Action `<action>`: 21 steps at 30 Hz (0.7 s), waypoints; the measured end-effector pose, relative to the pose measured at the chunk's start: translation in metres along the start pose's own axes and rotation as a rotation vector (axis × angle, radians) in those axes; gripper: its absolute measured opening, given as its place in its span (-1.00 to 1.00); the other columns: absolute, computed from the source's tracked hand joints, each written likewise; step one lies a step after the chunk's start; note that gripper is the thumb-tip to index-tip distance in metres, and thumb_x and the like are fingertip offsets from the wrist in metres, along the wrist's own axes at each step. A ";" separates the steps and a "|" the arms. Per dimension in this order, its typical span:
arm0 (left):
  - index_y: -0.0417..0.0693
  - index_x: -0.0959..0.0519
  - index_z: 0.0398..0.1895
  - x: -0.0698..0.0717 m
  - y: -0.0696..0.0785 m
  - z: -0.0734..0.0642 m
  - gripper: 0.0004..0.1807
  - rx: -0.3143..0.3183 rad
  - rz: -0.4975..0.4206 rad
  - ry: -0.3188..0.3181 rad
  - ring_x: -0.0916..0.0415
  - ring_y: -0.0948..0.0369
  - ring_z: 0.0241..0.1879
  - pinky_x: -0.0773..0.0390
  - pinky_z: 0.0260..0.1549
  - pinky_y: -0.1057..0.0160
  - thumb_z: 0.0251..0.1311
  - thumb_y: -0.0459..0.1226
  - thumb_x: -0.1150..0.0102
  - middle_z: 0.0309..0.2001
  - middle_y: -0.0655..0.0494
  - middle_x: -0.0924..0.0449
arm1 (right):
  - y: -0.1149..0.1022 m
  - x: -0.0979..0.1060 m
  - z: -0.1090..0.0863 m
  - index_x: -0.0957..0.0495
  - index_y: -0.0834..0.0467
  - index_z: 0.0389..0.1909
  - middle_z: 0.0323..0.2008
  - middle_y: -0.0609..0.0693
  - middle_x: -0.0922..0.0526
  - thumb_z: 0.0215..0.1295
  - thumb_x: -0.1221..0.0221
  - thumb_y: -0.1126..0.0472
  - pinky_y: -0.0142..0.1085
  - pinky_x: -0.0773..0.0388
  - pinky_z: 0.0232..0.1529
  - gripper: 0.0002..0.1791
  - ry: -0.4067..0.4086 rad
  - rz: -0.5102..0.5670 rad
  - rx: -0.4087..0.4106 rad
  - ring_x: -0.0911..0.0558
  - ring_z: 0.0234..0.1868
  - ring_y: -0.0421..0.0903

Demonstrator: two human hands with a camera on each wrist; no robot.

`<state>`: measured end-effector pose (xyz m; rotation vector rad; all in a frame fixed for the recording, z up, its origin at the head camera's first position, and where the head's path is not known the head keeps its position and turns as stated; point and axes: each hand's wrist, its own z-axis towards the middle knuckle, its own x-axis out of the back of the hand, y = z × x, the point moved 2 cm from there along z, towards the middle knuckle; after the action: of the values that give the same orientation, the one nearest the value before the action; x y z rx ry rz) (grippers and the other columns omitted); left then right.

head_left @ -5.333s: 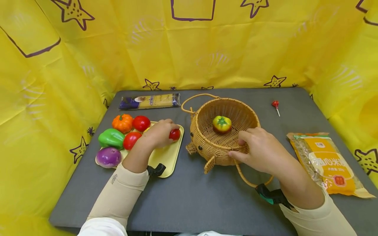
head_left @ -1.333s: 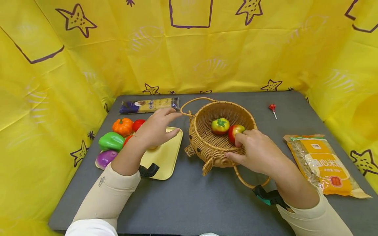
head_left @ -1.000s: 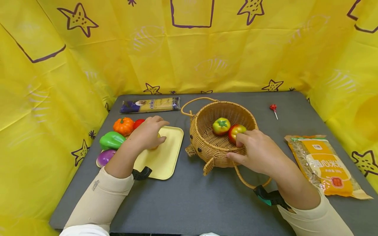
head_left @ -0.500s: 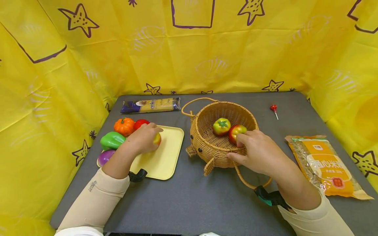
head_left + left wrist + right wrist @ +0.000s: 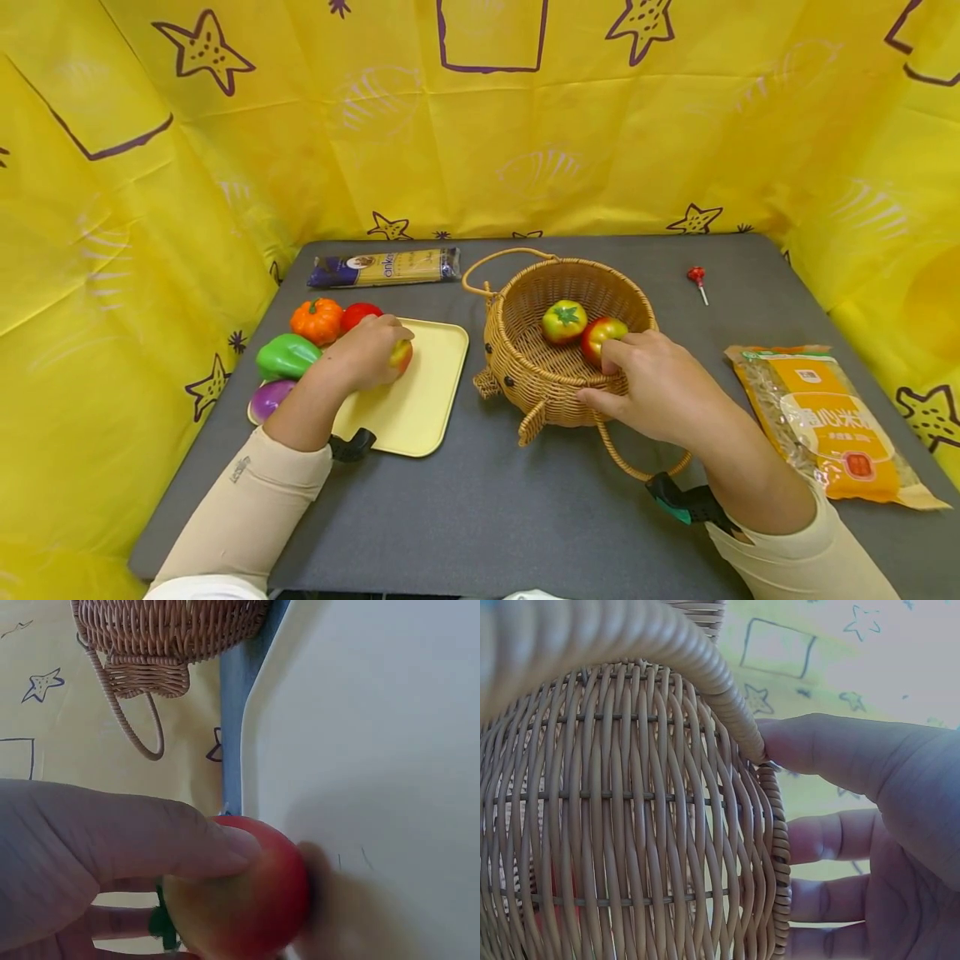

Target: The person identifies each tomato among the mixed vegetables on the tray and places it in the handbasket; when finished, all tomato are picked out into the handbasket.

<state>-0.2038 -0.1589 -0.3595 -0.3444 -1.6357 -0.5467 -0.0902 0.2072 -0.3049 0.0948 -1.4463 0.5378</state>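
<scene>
On the pale yellow tray (image 5: 423,408), my left hand (image 5: 360,354) pinches a red-and-yellow toy tomato (image 5: 402,357). The left wrist view shows the thumb laid across this tomato (image 5: 262,900), its green leaves pointing toward the palm and its far side close over the tray. My right hand (image 5: 667,387) grips the near right rim of a wicker basket (image 5: 558,404) with an animal snout. In the right wrist view the thumb (image 5: 810,746) is outside the rim, fingers on the other side. Inside the basket lie a yellow-green toy tomato (image 5: 564,322) and a red-yellow one (image 5: 602,337).
A toy pumpkin (image 5: 317,322), red tomato (image 5: 361,315), green pepper (image 5: 287,357) and purple eggplant (image 5: 272,400) crowd the tray's left side. Behind lies a noodle packet (image 5: 386,267). A lollipop (image 5: 697,279) and grain bag (image 5: 836,425) are at right. Basket handles (image 5: 480,271) stick out.
A second toy tomato has come into the basket since the earliest frame. My left hand has moved back left and down to the tray and taken hold of another tomato. The right hand stays at the rim.
</scene>
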 end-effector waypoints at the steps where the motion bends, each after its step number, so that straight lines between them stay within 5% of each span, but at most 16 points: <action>1: -0.23 -0.66 0.14 0.000 0.001 0.001 -0.55 -0.010 0.000 0.016 -0.49 -0.19 0.07 -0.51 0.17 -0.14 0.14 -0.34 -0.36 0.09 -0.22 -0.58 | 0.000 0.000 0.000 -0.50 0.01 -0.45 -0.46 -0.12 -0.52 0.12 -0.45 -0.17 -0.16 -0.39 -0.39 -0.59 -0.002 -0.002 -0.001 -0.47 -0.37 -0.04; 12: -0.11 -0.63 0.23 0.009 0.016 0.009 -0.44 -0.055 -0.119 0.122 -0.40 -0.17 0.20 -0.51 0.11 -0.09 0.10 -0.28 -0.44 0.24 -0.17 -0.51 | 0.000 -0.001 -0.002 -0.49 0.01 -0.46 -0.46 -0.11 -0.52 0.12 -0.46 -0.17 -0.17 -0.38 -0.39 -0.58 0.006 0.002 -0.007 -0.46 -0.37 -0.04; 21: -0.05 -0.55 0.35 0.021 0.031 0.009 -0.35 -0.081 -0.224 0.188 -0.33 -0.14 0.33 -0.43 0.29 -0.18 0.13 -0.20 -0.42 0.35 -0.11 -0.44 | -0.001 0.000 -0.001 -0.52 0.02 -0.43 -0.45 -0.11 -0.53 0.13 -0.46 -0.15 -0.16 -0.41 -0.38 -0.61 0.009 0.004 0.002 -0.47 -0.37 -0.05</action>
<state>-0.1982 -0.1295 -0.3350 -0.1634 -1.4810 -0.7923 -0.0889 0.2069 -0.3049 0.0907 -1.4375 0.5422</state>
